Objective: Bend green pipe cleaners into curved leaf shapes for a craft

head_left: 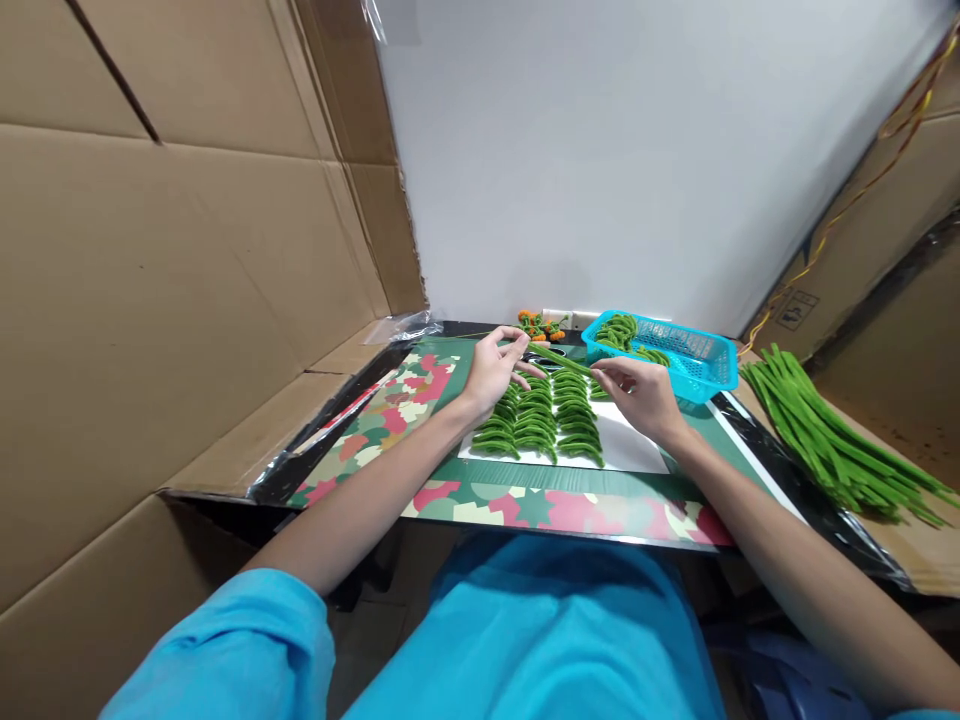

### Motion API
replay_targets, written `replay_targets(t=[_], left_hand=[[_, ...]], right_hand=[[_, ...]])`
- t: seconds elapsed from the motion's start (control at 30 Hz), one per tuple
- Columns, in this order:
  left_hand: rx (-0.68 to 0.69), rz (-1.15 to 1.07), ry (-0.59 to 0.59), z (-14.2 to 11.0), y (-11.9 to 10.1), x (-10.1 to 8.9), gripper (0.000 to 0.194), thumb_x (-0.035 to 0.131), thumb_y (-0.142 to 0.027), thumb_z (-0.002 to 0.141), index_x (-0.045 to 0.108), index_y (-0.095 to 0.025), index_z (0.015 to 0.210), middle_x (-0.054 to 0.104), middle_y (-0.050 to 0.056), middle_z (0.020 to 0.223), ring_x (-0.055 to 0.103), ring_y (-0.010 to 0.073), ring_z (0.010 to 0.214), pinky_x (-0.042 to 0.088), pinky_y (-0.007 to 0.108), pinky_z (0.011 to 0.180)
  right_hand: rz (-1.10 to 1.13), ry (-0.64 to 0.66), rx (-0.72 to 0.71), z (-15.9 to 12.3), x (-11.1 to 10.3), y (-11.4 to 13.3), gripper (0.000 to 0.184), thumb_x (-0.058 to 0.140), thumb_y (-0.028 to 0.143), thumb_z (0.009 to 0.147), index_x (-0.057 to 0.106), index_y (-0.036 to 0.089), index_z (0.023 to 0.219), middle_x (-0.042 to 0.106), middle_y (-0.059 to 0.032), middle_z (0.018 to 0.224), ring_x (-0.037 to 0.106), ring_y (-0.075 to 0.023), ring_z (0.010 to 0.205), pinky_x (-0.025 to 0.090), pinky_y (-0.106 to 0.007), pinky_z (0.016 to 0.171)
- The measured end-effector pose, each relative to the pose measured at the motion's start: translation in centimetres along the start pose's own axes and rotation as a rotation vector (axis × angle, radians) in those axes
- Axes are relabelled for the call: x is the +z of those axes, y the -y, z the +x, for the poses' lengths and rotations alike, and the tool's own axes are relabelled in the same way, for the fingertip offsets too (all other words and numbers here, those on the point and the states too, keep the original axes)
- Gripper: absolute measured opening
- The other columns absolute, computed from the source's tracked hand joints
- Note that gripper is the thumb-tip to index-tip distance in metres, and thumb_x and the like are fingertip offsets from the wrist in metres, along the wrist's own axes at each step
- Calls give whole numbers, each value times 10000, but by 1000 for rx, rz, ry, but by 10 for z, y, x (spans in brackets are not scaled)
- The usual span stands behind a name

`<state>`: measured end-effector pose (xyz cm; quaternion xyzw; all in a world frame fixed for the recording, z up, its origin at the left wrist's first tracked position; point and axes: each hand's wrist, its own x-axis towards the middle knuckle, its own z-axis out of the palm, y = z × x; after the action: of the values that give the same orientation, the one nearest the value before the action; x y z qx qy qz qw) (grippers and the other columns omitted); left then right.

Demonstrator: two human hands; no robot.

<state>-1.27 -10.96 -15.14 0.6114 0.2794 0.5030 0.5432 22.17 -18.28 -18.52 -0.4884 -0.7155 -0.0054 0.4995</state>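
My left hand (495, 368) and my right hand (641, 396) hold a straight green pipe cleaner (559, 357) between them, above rows of bent green pipe-cleaner pieces (540, 420). The left hand pinches its left end with the other fingers spread. The right hand's fingertips are closed on its right end. The bent pieces lie in three columns on a white sheet (630, 445) on a green patterned mat (525, 495).
A turquoise basket (694, 362) with more bent green pieces stands behind my right hand. A pile of straight green pipe cleaners (832, 435) lies at the right. Small orange-and-green pieces (541, 324) sit by the back wall. Cardboard walls (165, 280) close the left side.
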Motion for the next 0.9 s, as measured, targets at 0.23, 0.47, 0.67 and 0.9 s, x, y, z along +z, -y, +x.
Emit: replay_targets(t=[0.23, 0.47, 0.67, 0.9], left_hand=[[-73, -88, -64, -2, -1, 0, 431, 820, -505, 846, 611, -160, 1000, 798, 142, 1068, 758, 168, 587, 471, 185, 362], [-117, -91, -135, -1, 2, -2, 398, 865, -463, 812, 722, -133, 982, 788, 118, 1007, 756, 168, 564, 439, 186, 354], [-122, -62, -139, -1, 3, -2, 377, 849, -443, 834, 737, -127, 1005, 786, 136, 1058, 748, 159, 545, 438, 186, 355], [-89, -13, -101, -5, 0, 2, 512, 774, -609, 849, 738, -99, 892, 801, 172, 974, 766, 198, 564, 444, 187, 339]], right_hand=[[-56, -25, -27, -1, 0, -1, 373, 566, 490, 1011, 758, 205, 863, 692, -39, 676, 551, -162, 550, 462, -301, 554], [-108, -54, -69, -2, -2, -1, 347, 548, 474, 1029, 741, 223, 889, 724, -46, 750, 586, -172, 577, 472, -309, 590], [-165, -25, -112, -4, -2, -5, 312, 551, 422, 1036, 747, 213, 912, 708, -45, 733, 582, -166, 577, 438, -307, 604], [-202, 8, -138, -4, 0, -5, 285, 556, 381, 1037, 759, 212, 929, 726, -37, 735, 601, -162, 580, 418, -299, 593]])
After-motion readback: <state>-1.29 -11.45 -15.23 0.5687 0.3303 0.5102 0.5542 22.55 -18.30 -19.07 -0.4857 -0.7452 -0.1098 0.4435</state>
